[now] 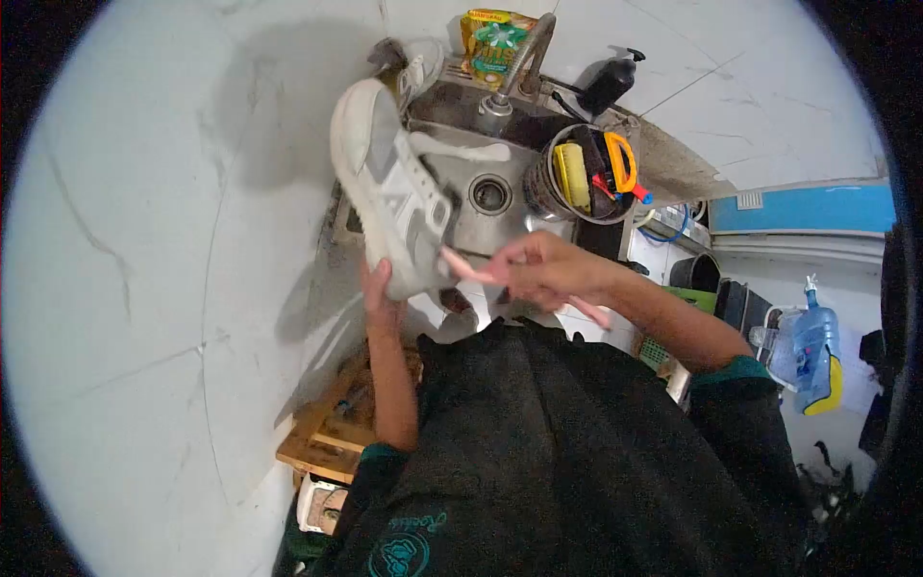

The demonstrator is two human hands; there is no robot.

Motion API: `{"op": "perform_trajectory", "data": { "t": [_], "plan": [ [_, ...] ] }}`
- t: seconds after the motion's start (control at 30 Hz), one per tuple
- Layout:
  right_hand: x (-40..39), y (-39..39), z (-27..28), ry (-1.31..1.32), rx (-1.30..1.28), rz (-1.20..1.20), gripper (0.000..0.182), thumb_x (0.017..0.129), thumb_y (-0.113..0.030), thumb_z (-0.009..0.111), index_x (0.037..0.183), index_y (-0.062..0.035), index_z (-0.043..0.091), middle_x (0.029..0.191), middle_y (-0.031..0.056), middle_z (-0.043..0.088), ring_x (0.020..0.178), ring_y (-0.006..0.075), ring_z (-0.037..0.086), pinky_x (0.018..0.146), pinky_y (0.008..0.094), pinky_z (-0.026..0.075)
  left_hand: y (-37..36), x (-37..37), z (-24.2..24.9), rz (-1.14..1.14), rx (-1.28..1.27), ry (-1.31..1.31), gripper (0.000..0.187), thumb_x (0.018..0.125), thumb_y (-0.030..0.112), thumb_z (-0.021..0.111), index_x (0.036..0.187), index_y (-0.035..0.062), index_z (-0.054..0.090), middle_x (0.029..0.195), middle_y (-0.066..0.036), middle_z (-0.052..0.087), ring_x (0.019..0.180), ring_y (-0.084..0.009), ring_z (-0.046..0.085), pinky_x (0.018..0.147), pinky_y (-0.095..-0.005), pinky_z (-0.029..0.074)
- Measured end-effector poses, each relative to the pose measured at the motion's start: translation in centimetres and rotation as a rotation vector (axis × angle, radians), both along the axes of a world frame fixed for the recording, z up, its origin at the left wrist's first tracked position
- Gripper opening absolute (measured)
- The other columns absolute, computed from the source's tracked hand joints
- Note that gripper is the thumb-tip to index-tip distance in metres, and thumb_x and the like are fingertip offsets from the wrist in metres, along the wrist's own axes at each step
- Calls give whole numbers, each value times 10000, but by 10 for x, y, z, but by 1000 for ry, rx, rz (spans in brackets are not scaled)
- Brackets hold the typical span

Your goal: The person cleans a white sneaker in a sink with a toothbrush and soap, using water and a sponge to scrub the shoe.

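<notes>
My left hand (383, 296) grips a white and grey shoe (392, 192) near its heel, with the toe pointing up and away over the sink's left side. My right hand (546, 269) is closed round a pink brush (467, 268), whose far end is at the shoe's heel opening. The brush's other end sticks out below my right hand. Behind the shoe is the metal sink (481, 226) with its round drain (490, 194). A white insole-like strip (461, 149) lies in the sink.
A second shoe (420, 72) stands behind the sink, beside a yellow-green pouch (495, 46) and the faucet (498, 104). A black pump bottle (608, 85) is at the back right. The bucket (546, 189) holds brushes. A wooden stool (322, 438) is at lower left.
</notes>
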State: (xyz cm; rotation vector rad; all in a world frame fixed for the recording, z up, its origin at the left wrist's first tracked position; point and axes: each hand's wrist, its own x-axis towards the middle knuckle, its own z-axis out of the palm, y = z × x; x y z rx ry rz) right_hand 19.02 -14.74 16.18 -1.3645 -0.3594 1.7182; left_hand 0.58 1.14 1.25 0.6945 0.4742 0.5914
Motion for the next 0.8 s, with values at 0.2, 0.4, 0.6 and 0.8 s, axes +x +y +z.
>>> {"op": "perform_trajectory", "data": {
  "t": [0.2,0.4,0.6,0.8],
  "plan": [
    [11,-9,-3,-31,11,149,246,936,-285,633,1058,-71,627,652,-47,463,477,31,375,392,201,287,5,4,6,-13,144,-41,668,914,371,516,1417,-32,341,1376,-192,468,1248,-332,491,1057,-479,390],
    [-5,8,13,-124,111,27,225,932,-288,636,1024,-83,652,628,-50,460,464,37,397,377,224,303,11,2,-3,-15,84,-78,648,916,435,499,1392,9,393,1375,-154,470,1234,-320,496,1009,-491,422],
    [-4,9,-19,-760,539,256,186,877,-207,655,955,-42,690,725,138,664,600,226,630,557,384,491,11,-4,1,70,-107,-14,671,908,414,498,1422,11,347,1382,-167,465,1240,-328,491,1033,-487,397],
    [7,23,8,-1547,171,689,219,882,-172,566,1027,-39,660,845,172,680,739,338,693,631,449,549,-2,-1,4,74,-69,31,689,908,397,497,1429,-18,318,1376,-190,466,1258,-346,477,1051,-486,379]
  ]
}}
